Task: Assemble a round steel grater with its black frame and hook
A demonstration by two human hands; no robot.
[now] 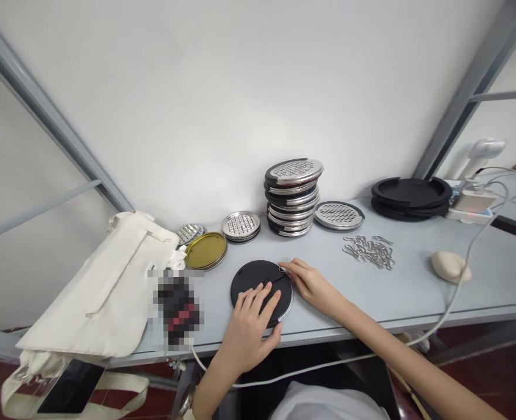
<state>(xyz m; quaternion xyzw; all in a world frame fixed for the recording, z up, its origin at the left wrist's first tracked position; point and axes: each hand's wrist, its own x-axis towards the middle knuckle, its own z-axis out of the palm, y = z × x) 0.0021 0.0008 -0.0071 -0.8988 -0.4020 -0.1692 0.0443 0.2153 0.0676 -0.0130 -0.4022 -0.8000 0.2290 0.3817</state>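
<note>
The black disc (260,290) lay flat on the grey table (498,286), near the table's front edge and left of centre, with a steel rim showing along its lower right side. A thin dark line ran across its face, pointing from the lower left up toward the upper right, and ended at a small metal clip (281,269) on the rim. The disc was round, so the line gave the only clear direction.

The left hand (249,326) lay open on the disc's lower part, with its fingers (258,297) spread and pointing up and away from the person. A watch (187,401) sat on that wrist. The right hand (313,286) came in from the right, its fingers loosely curled and their tips at the clip. Whether they gripped it, I could not tell.

Behind the disc stood a tall stack of graters (292,198), with a single grater (339,216) just to its right and a low stack (240,226) to its left. Gold lids (206,251) lay further left, beside a cream canvas bag (100,286). A loose pile of clips (369,252) lay right of the disc, and black discs (411,195) were stacked toward the back right. A pixelated patch (178,306) hid whatever lay left of the disc.
</note>
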